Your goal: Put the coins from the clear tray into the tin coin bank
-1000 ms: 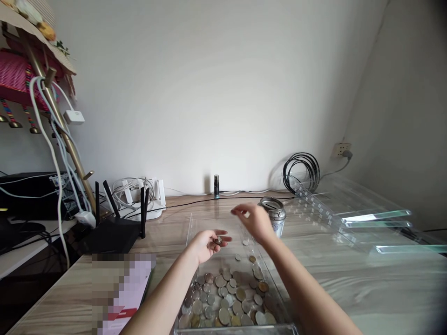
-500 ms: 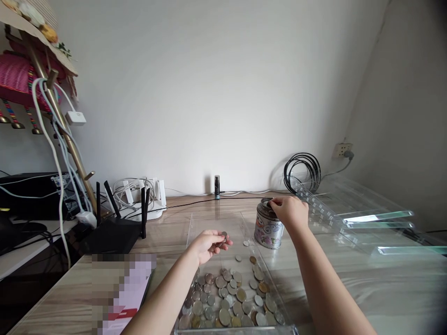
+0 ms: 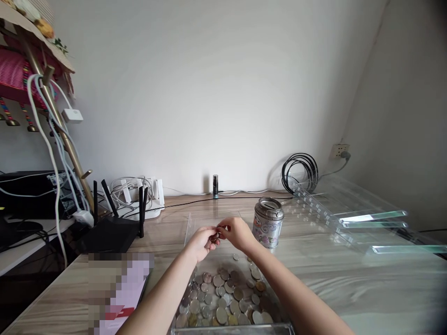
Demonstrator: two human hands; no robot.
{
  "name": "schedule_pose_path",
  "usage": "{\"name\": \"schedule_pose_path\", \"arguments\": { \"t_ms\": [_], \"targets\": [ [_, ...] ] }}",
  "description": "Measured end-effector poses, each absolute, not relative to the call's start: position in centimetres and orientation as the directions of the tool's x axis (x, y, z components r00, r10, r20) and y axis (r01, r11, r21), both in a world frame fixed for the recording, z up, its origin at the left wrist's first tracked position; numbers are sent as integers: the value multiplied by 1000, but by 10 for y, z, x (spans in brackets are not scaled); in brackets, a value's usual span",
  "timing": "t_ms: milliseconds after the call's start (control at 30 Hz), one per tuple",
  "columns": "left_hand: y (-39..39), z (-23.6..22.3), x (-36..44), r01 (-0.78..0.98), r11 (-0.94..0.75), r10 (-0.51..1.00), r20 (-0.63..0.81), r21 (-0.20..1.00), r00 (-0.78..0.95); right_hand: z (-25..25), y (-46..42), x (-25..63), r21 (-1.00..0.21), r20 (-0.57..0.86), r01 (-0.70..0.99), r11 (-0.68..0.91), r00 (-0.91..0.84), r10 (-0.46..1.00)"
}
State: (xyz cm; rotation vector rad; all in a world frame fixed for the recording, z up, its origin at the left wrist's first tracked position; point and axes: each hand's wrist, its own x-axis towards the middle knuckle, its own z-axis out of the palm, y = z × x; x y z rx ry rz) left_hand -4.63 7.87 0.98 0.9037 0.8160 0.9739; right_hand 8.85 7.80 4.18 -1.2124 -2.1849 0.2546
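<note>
My left hand is cupped palm-up above the far end of a clear plastic tray and holds a few coins. My right hand has its fingertips pinched on one of the coins lying in the left palm. Many loose coins of silver and brass colour cover the near part of the tray below both hands. A small decorated metal tin with a slot in its lid stands on the wooden table just right of my right hand.
Clear acrylic sheets lie stacked at the right. A coiled black cable leans on the wall by a socket. A black router, a white device with cables and a pink booklet are on the left.
My right hand left the slot of the tin and came back left to the coins in my left palm. The left hand stayed over the tray.
</note>
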Motion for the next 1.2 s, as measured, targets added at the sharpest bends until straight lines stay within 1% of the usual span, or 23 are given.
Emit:
{"name": "schedule_pose_path", "arguments": {
  "t_ms": [67,100,167,200,267,333,400,467,567,633,667,700,767,800,833,867,933,1000,1033,1100,1200],
  "targets": [
    [78,10,-47,-303,313,909,-191,900,371,51,80,98,-477,507,654,587,-341,791],
    [77,10,-47,-282,331,898,-210,900,386,58,81,106,-500,563,626,599,-291,773],
    [74,13,-47,-234,361,876,-242,903,416,74,85,129,-535,661,613,582,-125,740],
    [73,14,-47,-213,366,868,-250,906,429,81,87,142,-545,692,643,539,-18,722],
    [70,17,-47,-183,362,861,-253,914,442,89,93,169,-526,711,761,379,150,687],
    [69,18,-47,-165,351,862,-249,922,442,89,99,190,-491,691,849,195,244,680],
    [69,17,-47,-158,339,868,-244,927,433,85,104,203,-461,648,885,70,281,708],
    [70,15,-47,-157,324,873,-231,933,430,80,109,210,-431,609,902,28,268,746],
    [71,14,-47,-149,301,877,-212,942,430,78,114,215,-375,585,927,21,219,781],
    [71,14,-47,-141,289,886,-209,947,414,80,113,214,-340,597,940,5,212,773],
    [71,14,-47,-140,285,892,-209,948,400,82,110,212,-328,634,945,7,214,743],
    [71,15,-47,-142,279,899,-206,950,385,84,107,208,-322,687,947,26,214,695],
    [71,15,-47,-157,266,912,-195,951,361,86,98,194,-324,789,937,130,192,584],
    [72,15,-46,-166,261,917,-191,951,351,86,92,184,-328,814,921,209,164,557],
    [73,14,-46,-177,258,921,-187,950,341,84,87,172,-335,812,895,296,115,573],
    [74,14,-46,-189,254,927,-183,949,329,81,83,159,-347,778,857,381,36,628],
    [76,11,-46,-214,244,937,-173,946,305,69,76,133,-386,629,769,510,-186,755],
    [77,9,-46,-235,225,947,-155,946,283,55,73,111,-426,464,717,552,-351,814],
    [78,9,-45,-239,218,950,-149,946,275,47,73,103,-439,409,715,544,-381,830],
    [77,9,-44,-230,222,948,-154,948,280,36,75,93,-449,351,736,506,-375,858],
    [73,13,-42,-215,262,925,-182,941,332,35,76,92,-443,336,755,484,-361,870]
  ]
}}
